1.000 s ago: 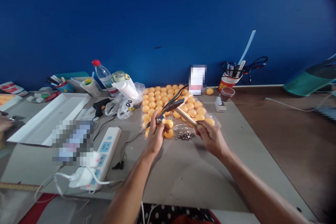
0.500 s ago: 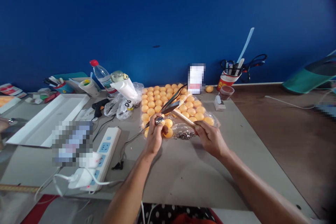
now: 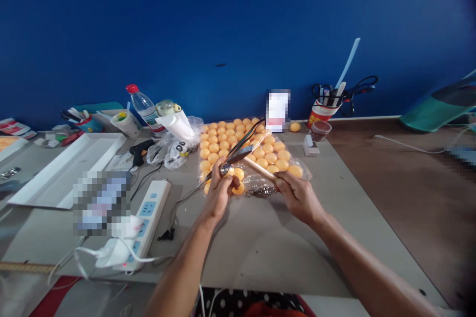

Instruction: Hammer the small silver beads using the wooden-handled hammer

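Several orange balls (image 3: 224, 145) lie in rows on clear plastic on the grey table. Over their front left part, my left hand (image 3: 219, 193) is closed round a small shiny metallic object (image 3: 225, 169). A dark flat blade-like tool (image 3: 240, 154) extends up and right from beside its fingers; which part the fingers grip is hidden. On the right, my right hand (image 3: 297, 195) is closed on a pale wooden stick (image 3: 262, 168), whose far end is near the dark blade. Small dark shiny pieces (image 3: 261, 191) lie between the hands.
Left of the balls are a white power strip (image 3: 150, 218) with cables, a white tray (image 3: 74, 168), a black glue gun (image 3: 141, 152) and a bottle (image 3: 143, 106). Behind stand a blurred phone (image 3: 277, 110) and a cup of tools (image 3: 323, 111). A small box (image 3: 311, 146) lies right.
Another person's hand at the left edge has gone out of view, and a shiny item shows there. My hands and what they hold have barely moved.
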Demonstrator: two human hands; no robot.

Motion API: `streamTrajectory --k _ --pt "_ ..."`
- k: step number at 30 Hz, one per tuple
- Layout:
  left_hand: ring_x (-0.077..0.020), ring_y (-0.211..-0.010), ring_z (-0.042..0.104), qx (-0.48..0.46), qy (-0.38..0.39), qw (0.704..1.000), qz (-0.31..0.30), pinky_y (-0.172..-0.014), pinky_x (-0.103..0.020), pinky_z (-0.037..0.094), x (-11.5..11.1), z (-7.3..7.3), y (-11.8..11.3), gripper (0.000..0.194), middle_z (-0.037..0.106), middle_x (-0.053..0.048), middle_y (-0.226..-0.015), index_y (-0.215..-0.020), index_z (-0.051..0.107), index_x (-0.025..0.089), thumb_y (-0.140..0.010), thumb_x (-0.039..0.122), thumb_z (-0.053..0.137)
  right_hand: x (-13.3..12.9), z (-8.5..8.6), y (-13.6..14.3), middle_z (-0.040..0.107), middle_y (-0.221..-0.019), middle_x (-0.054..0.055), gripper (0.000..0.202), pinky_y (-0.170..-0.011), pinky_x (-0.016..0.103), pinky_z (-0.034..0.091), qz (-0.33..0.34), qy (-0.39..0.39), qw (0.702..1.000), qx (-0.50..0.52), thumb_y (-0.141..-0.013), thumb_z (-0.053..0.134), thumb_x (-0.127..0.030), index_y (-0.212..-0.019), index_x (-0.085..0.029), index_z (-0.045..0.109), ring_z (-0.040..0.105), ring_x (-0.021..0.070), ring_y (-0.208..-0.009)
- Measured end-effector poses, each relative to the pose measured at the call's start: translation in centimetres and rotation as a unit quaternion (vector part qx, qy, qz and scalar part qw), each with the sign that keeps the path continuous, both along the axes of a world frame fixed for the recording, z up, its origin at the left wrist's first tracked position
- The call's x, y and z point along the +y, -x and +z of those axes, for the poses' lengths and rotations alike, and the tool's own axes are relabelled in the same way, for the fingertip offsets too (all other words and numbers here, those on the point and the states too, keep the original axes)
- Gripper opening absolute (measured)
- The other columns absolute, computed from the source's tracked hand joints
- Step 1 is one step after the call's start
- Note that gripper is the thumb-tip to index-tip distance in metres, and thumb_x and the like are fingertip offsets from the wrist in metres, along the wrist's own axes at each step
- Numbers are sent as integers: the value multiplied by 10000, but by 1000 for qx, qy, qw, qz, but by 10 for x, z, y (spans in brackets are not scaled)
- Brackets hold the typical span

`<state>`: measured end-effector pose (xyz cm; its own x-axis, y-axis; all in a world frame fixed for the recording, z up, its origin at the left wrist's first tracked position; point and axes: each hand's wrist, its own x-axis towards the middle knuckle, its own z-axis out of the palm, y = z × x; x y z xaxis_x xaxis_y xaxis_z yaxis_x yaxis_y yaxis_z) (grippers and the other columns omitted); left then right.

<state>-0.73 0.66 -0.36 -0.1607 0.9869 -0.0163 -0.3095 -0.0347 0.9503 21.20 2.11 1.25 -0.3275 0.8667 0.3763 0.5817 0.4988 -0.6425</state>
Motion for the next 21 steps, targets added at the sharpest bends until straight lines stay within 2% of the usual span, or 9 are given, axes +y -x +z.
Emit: streamTrajectory --k 4,7,13,18,21 --pt "-103 -612 526 20 12 1000 11 -590 -220 445 0 2 0 458 548 50 -703 -1233 511 257 -824 415 640 0 -3 -2 674 -715 40 256 -595 260 448 -5 -30 999 -33 -963 399 -305 -991 -179 621 617 174 -637" --pt "-86 -568 494 50 4 999 18 -530 -194 406 1 4 0 434 531 51 -693 -1163 556 234 -810 462 664 0 -4 -3 692 -741 52 259 -601 264 445 1 -57 996 -72 -956 411 -297 -1001 -178 637 621 179 -652" --pt "-86 -576 477 105 -16 993 44 -534 -194 414 4 3 2 423 567 27 -754 -1116 600 204 -775 429 712 0 0 -3 689 -716 53 274 -599 263 443 5 -80 995 -60 -961 399 -296 -987 -176 645 627 180 -640" --pt "-80 -602 500 97 -26 994 51 -561 -193 434 6 -3 3 447 614 12 -875 -1125 595 213 -745 397 744 1 2 -4 676 -670 39 285 -542 257 416 -8 -42 996 -78 -953 399 -311 -970 -176 650 612 172 -569" --pt "-85 -621 520 87 -18 995 51 -571 -195 454 6 -4 3 517 618 8 -911 -1166 571 222 -723 404 766 2 3 -6 675 -665 32 282 -552 253 430 -9 -20 999 -48 -952 401 -321 -976 -181 645 622 168 -579"
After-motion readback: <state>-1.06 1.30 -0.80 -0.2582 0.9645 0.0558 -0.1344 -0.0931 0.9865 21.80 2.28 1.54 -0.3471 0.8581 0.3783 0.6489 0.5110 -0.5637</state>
